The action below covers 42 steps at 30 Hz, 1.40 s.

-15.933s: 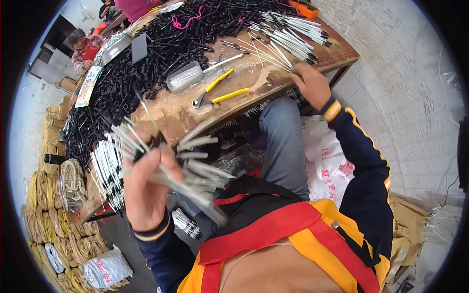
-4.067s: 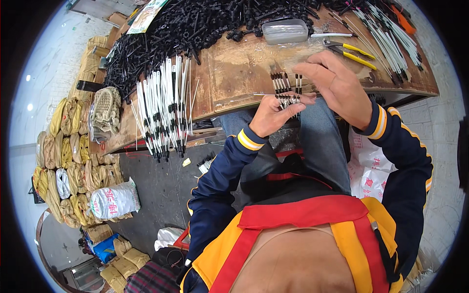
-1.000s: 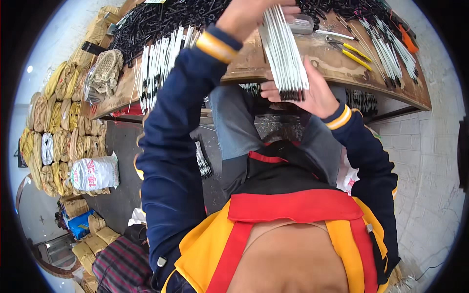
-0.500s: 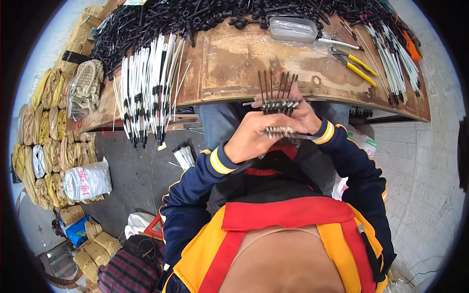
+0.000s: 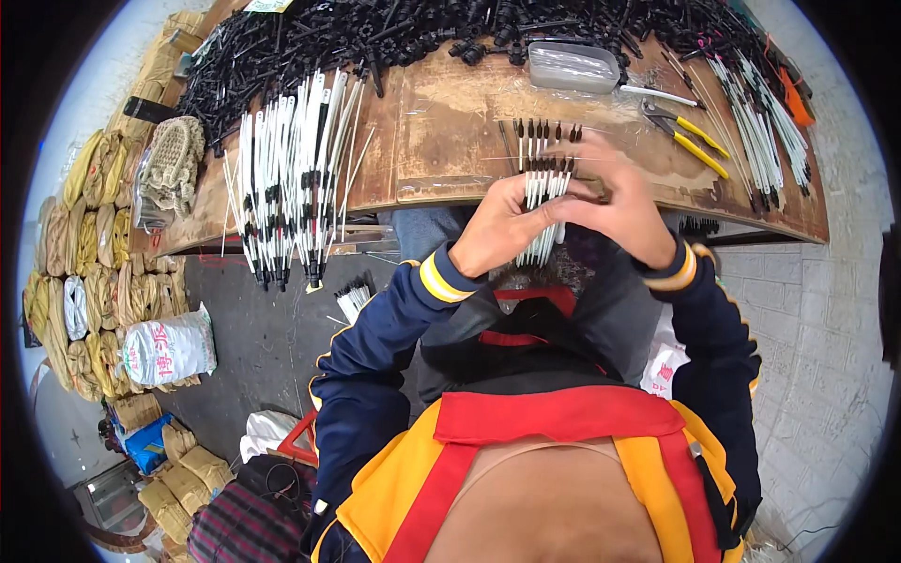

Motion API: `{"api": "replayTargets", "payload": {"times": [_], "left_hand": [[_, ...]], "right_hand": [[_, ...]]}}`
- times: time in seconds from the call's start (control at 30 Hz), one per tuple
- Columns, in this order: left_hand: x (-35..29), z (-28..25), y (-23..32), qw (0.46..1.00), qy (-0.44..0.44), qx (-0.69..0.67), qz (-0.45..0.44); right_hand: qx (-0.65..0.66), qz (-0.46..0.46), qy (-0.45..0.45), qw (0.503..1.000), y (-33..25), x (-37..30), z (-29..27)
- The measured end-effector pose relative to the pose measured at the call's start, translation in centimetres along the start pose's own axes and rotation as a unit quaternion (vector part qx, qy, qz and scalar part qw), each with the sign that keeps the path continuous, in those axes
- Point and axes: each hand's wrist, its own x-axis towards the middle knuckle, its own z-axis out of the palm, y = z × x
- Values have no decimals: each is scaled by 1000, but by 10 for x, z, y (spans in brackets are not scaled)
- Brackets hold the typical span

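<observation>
My left hand (image 5: 502, 225) is closed around a fanned bundle of thin white rods with black tips and black middle joints (image 5: 547, 192). The bundle stands over my lap at the table's front edge, its dark tips pointing away from me. My right hand (image 5: 629, 208) is at the bundle's right side, its thumb reaching across the rods. The fingers of that hand are smeared by motion, so their grip is hidden from me. A thin pale line crosses the rods near the right fingers.
White rods with black joints (image 5: 296, 178) overhang the wooden table (image 5: 450, 113) at left, beside a knitted beige item (image 5: 176, 164). Black parts (image 5: 394, 38) heap along the back. A clear plastic box (image 5: 572, 68), yellow-handled pliers (image 5: 690, 141) and more rods (image 5: 765, 127) lie at right.
The bundle has turned in my hands and now shows its white lengths and black joints. My right hand has shifted right and its fingers are moving. The view has moved slightly.
</observation>
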Motion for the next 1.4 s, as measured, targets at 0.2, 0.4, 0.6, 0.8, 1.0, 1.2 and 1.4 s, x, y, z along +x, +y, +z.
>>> {"api": "replayTargets", "payload": {"times": [0.2,0.4,0.6,0.8,1.0,1.2,1.4], "left_hand": [[-2,-10,-2,993,89,-79,-14],[-53,18,-16,874,414,243,80],[-6,-22,-16,866,116,473,114],[19,-54,-13,783,-80,567,244],[19,-53,-20,749,-84,625,203],[15,-40,-5,765,-67,616,173],[20,-43,-7,749,-92,635,166]], "right_hand": [[248,187,-132,941,-17,45,4],[181,95,-105,973,-14,50,8],[154,84,-68,982,-22,31,15],[102,-99,-63,988,-20,8,21],[239,-245,62,938,12,-14,25],[-179,-81,50,979,73,86,-59],[-282,-17,-82,956,112,143,-76]]}}
